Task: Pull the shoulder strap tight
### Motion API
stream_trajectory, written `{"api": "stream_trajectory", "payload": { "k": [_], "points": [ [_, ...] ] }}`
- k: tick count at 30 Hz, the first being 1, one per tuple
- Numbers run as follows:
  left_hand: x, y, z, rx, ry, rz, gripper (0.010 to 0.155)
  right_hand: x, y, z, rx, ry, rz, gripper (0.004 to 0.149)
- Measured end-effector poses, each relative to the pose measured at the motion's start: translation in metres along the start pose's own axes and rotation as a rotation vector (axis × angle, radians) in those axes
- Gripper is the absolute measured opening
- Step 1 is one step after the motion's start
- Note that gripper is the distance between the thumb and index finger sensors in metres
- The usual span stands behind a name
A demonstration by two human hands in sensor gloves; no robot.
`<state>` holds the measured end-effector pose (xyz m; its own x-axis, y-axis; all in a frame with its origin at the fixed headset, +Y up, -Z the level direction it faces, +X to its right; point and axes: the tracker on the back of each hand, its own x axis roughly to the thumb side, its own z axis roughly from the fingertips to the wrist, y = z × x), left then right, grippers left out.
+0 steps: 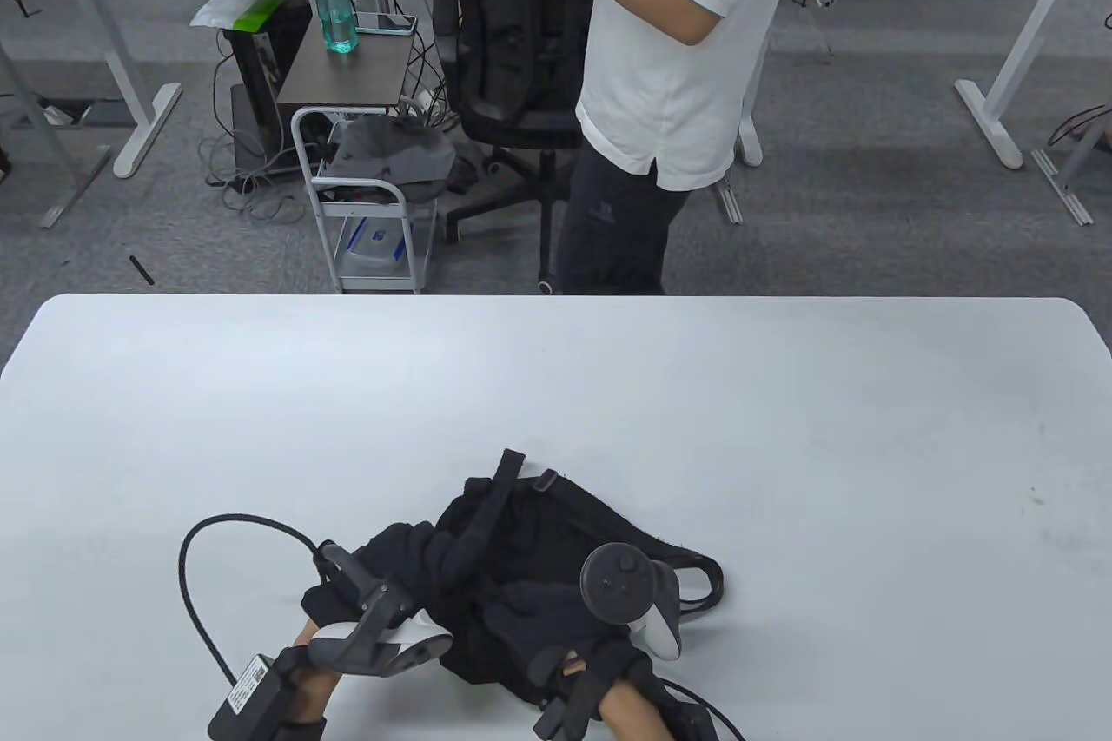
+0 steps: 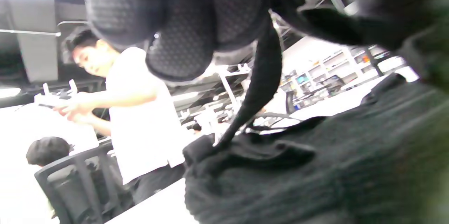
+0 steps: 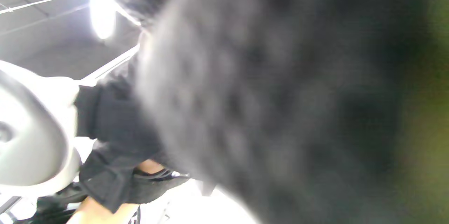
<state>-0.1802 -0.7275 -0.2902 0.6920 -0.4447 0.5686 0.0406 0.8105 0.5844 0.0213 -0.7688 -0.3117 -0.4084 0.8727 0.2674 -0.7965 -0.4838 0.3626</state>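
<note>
Plainly, one backpack [image 1: 556,567] with two hands: left hand [image 1: 391,576] grips strap [image 1: 473,528], right hand [image 1: 556,611] unclear.

We have our left hand [image 1: 395,554] forward and low, palm down, fingers curled in the left wrist view. Our right hand [image 1: 556,602] sits just beside it, its fingers too blurred to read.

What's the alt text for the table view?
Two gloved hands, left hand and right hand, rest on a black backpack at the white table's near edge. A shoulder strap lies across it.
</note>
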Motion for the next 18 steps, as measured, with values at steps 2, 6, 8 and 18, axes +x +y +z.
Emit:
{"api": "stream_trajectory", "payload": {
  "k": [2,6,8,18],
  "points": [
    [0.008,0.005,-0.002,0.021,-0.026,0.018,0.065,-0.001,-0.001,-0.001,-0.014,-0.002,-0.027,0.054],
    [0.024,0.014,-0.006,0.072,-0.084,0.023,0.065,-0.001,0.0,0.0,-0.011,0.0,-0.046,0.046],
    [0.025,0.012,-0.006,0.057,-0.086,-0.002,0.065,0.0,-0.001,0.0,-0.012,-0.003,-0.045,0.042],
    [0.002,-0.002,0.001,0.002,-0.015,0.04,0.065,0.004,0.002,-0.001,0.042,-0.028,-0.054,0.039]
  ]
}}
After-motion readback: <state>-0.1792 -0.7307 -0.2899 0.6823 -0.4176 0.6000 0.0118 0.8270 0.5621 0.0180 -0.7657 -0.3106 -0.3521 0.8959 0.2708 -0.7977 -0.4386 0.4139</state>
